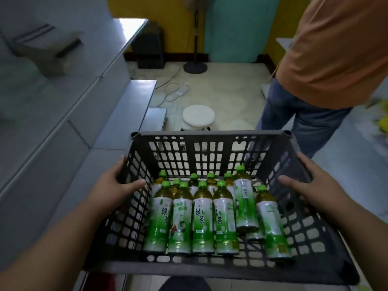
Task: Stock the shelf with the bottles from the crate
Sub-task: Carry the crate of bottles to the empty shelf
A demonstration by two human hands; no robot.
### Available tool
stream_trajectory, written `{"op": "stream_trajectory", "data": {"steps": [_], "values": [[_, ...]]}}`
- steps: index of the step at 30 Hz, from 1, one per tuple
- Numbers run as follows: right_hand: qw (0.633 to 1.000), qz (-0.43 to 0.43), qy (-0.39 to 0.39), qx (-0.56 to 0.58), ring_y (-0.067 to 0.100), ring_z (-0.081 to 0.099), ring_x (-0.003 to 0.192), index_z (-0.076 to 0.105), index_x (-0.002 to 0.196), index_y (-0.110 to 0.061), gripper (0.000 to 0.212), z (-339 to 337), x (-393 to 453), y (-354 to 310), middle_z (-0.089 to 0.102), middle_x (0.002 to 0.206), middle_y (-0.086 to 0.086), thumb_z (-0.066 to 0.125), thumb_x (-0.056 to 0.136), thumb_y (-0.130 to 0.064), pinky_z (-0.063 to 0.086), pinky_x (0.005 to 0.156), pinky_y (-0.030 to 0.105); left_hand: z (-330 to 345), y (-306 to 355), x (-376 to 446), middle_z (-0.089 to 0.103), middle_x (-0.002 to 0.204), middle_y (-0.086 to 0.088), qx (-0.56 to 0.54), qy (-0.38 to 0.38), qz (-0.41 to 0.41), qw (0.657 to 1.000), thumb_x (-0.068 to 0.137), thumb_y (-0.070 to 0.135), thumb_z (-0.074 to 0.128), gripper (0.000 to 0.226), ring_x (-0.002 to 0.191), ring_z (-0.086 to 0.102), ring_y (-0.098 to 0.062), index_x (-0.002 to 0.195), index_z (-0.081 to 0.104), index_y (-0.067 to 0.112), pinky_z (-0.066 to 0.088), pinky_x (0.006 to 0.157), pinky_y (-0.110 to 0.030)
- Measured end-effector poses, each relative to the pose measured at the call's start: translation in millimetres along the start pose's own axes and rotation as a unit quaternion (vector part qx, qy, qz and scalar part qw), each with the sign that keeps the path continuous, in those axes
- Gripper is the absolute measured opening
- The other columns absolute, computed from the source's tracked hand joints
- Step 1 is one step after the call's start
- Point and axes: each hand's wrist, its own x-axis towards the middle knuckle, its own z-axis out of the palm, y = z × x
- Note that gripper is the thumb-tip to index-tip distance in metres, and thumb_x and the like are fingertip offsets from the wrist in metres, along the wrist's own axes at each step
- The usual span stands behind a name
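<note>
crate of green tea held at the shelf

a dark lattice crate (212, 267) sits nearest, carried over pale floor tiles. the left hand (117, 183) wraps its left wall, thumb inside, fingers outside; the right hand (308, 185) clasps the right wall the same way. green-capped bottles (202, 219) lie packed on its bottom. grey metal shelves (117, 114) run along the left. ahead stand a white round stool (198, 116), a person in an orange shirt (336, 49), then a fan stand (195, 67) by yellow and teal walls.

Two bare forearms, no sleeves, bare hands (119, 183)
</note>
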Motion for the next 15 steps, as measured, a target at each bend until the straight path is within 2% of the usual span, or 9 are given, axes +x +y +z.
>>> {"op": "stream_trajectory", "data": {"steps": [2,4,6,9,11,13,15], "values": [[1.000,0.004,-0.012,0.001,0.025,0.068,0.092,0.030,0.143,-0.064,0.105,13.1,50.3,-23.1,0.061,0.135,-0.006,0.081,0.051,-0.073,0.061,0.061,0.044,-3.2,3.1,45.1,0.049,0.149,-0.003,-0.015,0.001,-0.032,0.999,0.078,0.028,0.083,0.100,0.118,0.053,-0.014,0.158,0.023,0.031,0.045,0.100,-0.037],[1.000,-0.002,-0.029,0.000,0.024,0.068,0.103,0.030,0.145,-0.060,0.111,24.3,94.8,-49.4,0.060,0.138,-0.004,0.080,0.048,-0.073,0.060,0.082,0.053,-8.3,10.1,85.4,0.049,0.150,-0.004,-0.018,0.014,-0.053,0.998,0.071,0.037,0.086,0.106,0.125,0.055,-0.021,0.157,0.023,0.036,0.045,0.106,-0.044],[0.999,0.004,-0.050,-0.009,0.024,0.066,0.109,0.029,0.147,-0.058,0.109,33.1,136.3,-75.1,0.059,0.139,-0.003,0.081,0.052,-0.067,0.056,0.092,0.055,-13.8,16.2,123.2,0.051,0.149,-0.003,-0.015,0.019,-0.070,0.997,0.068,0.043,0.087,0.109,0.125,0.057,-0.024,0.156,0.022,0.041,0.046,0.106,-0.050],[0.996,-0.009,-0.081,-0.033,0.025,0.067,0.103,0.027,0.147,-0.060,0.103,47.5,201.2,-108.6,0.060,0.135,-0.004,0.081,0.059,-0.065,0.058,0.086,0.053,-18.2,23.8,168.1,0.053,0.147,-0.003,-0.021,0.037,-0.094,0.995,0.073,0.040,0.085,0.106,0.123,0.058,-0.025,0.156,0.019,0.043,0.049,0.101,-0.051],[0.993,-0.032,-0.106,-0.050,0.018,0.066,0.096,0.027,0.149,-0.056,0.106,62.4,251.0,-131.5,0.056,0.132,-0.006,0.080,0.058,-0.064,0.059,0.081,0.047,-16.4,23.9,192.2,0.052,0.148,-0.004,-0.027,0.060,-0.120,0.991,0.071,0.043,0.085,0.109,0.123,0.058,-0.025,0.156,0.017,0.044,0.050,0.100,-0.050],[0.988,-0.053,-0.137,-0.056,0.008,0.061,0.089,0.026,0.153,-0.051,0.102,81.0,302.1,-152.6,0.053,0.126,-0.004,0.082,0.067,-0.053,0.058,0.074,0.039,-11.0,20.5,212.8,0.052,0.147,-0.004,-0.043,0.089,-0.151,0.984,0.068,0.048,0.084,0.111,0.120,0.060,-0.026,0.155,0.015,0.047,0.052,0.097,-0.049],[0.979,-0.068,-0.183,-0.060,0.011,0.064,0.088,0.025,0.153,-0.050,0.100,103.8,355.3,-169.2,0.056,0.125,0.000,0.082,0.071,-0.046,0.057,0.070,0.036,-1.2,14.7,231.2,0.055,0.144,-0.003,-0.046,0.121,-0.185,0.974,0.074,0.045,0.083,0.107,0.110,0.063,-0.025,0.155,0.014,0.048,0.058,0.080,-0.041]]}}
